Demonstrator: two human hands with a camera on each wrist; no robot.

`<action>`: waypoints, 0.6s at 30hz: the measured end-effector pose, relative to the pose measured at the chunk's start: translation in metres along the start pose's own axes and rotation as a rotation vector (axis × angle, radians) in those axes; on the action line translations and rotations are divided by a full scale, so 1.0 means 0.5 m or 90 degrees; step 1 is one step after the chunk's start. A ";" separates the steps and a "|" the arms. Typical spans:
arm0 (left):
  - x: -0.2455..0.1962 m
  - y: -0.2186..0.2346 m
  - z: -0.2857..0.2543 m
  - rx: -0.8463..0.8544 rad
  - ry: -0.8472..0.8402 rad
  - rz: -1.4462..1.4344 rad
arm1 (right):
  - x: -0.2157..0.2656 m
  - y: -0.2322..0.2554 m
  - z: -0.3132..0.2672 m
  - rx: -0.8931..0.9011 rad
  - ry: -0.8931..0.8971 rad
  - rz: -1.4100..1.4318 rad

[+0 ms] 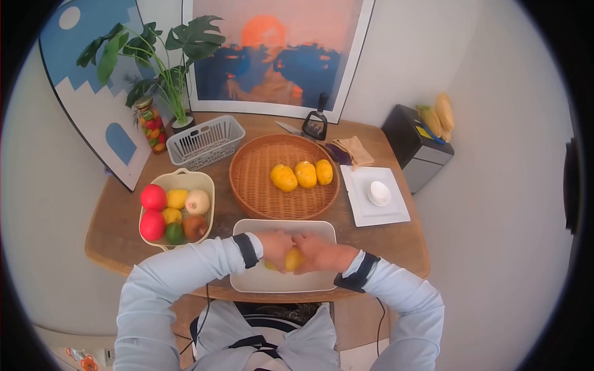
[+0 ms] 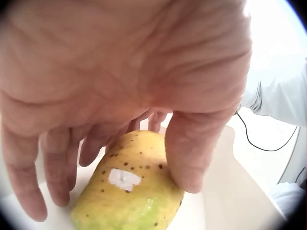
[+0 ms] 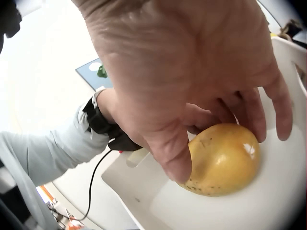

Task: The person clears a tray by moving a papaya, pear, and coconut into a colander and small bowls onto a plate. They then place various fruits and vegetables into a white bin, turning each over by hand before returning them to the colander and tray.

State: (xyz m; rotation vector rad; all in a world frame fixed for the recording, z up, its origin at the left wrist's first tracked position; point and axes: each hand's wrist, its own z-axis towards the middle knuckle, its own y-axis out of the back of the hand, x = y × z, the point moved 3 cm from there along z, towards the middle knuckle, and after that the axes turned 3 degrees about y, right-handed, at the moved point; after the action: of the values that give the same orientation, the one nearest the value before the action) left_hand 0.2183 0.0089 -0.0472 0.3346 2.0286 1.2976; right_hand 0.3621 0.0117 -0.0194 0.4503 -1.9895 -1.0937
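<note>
Both hands reach down into a white rectangular bin (image 1: 281, 284), close together with fingers overlapping in the head view. My left hand (image 2: 139, 62) holds a yellow-green mango (image 2: 134, 191) that has dark specks and a white patch. Its thumb lies along one side of the fruit and the fingers reach down the other. A second mango (image 3: 223, 160), orange-yellow with a small white mark, is gripped by my right hand (image 3: 192, 62) between the thumb and the fingers on its far side. From above, this mango (image 1: 294, 259) shows beside the greener one, partly covered by the hands.
A round wicker tray (image 1: 253, 167) behind the bin bears three yellow mangoes (image 1: 305, 175). At left stands a cream basket (image 1: 211, 213) of mixed fruit, near a grey plastic basket (image 1: 207, 143). A white square plate (image 1: 387, 215) with a small white bowl (image 1: 378, 193) lies at right.
</note>
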 end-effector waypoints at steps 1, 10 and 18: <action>-0.005 0.005 0.002 0.094 0.045 -0.034 | 0.002 0.004 -0.001 0.044 -0.022 0.060; -0.009 0.006 0.003 0.031 0.013 0.032 | -0.016 -0.030 0.004 -0.047 0.014 -0.038; -0.016 0.023 0.008 0.126 0.084 0.050 | -0.005 -0.020 0.008 -0.030 -0.004 -0.002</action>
State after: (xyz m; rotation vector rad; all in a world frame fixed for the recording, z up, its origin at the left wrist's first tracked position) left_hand 0.2253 0.0128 -0.0347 0.4324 2.2833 1.1957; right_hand 0.3598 0.0099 -0.0300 0.4269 -1.9649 -1.1424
